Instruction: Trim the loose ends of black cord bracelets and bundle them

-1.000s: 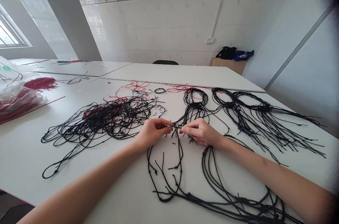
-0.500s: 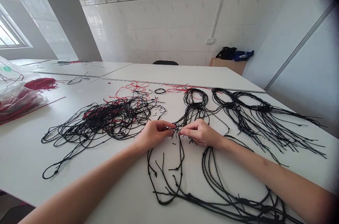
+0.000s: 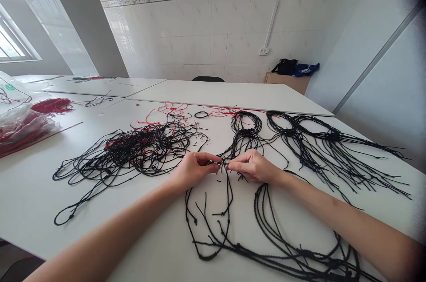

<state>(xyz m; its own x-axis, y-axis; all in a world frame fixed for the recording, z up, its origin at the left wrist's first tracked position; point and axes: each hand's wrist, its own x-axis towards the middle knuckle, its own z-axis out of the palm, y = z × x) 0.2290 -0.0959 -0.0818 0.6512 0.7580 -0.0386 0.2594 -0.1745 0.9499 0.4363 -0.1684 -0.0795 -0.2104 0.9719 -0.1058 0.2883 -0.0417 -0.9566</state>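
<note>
black cord [image 3: 227,188] lies looped on the white table [image 3: 33,193], pinched at one spot between left hand [image 3: 195,168] and right hand [image 3: 254,166]; looks light, limp, tangle-prone, best gripped near the knot.

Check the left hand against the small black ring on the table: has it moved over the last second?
Yes, slightly. The left hand has crept right toward the right hand, closing the gap; the black ring stays put.

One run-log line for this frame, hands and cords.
left hand: pinching black cord | right hand: pinching same cord | fingertips nearly meeting | tangled cord pile: left, untouched | white table
</note>
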